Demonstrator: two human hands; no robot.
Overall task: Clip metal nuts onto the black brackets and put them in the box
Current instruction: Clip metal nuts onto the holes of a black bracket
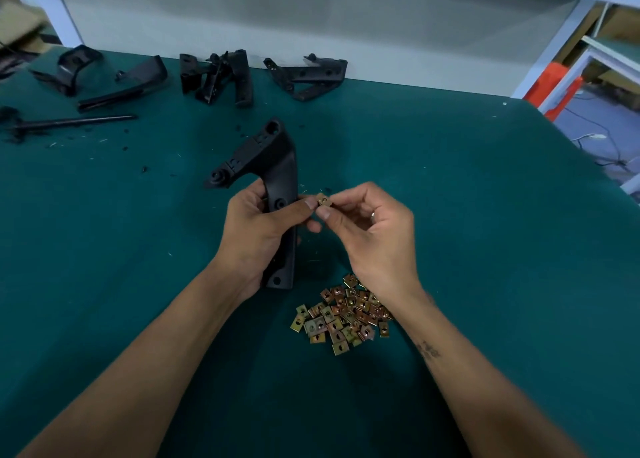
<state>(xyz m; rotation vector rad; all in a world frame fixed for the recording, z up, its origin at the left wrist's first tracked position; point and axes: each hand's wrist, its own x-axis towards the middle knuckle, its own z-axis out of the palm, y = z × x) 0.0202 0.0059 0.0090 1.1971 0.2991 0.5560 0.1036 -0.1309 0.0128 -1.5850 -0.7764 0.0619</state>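
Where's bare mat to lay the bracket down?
Free: green mat right of the right hand, and left of the left hand. Crowded: spare brackets along the back edge, nut pile under the right wrist.

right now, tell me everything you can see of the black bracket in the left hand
The black bracket looks like matte moulded plastic: a long flat stem with round holes, branching at its far end into an angled arm with a boss and socket. It stands roughly upright above the green table, stem end toward the person. The left hand grips its stem. The right hand pinches a brass-coloured metal nut beside its right edge; whether they touch is unclear.
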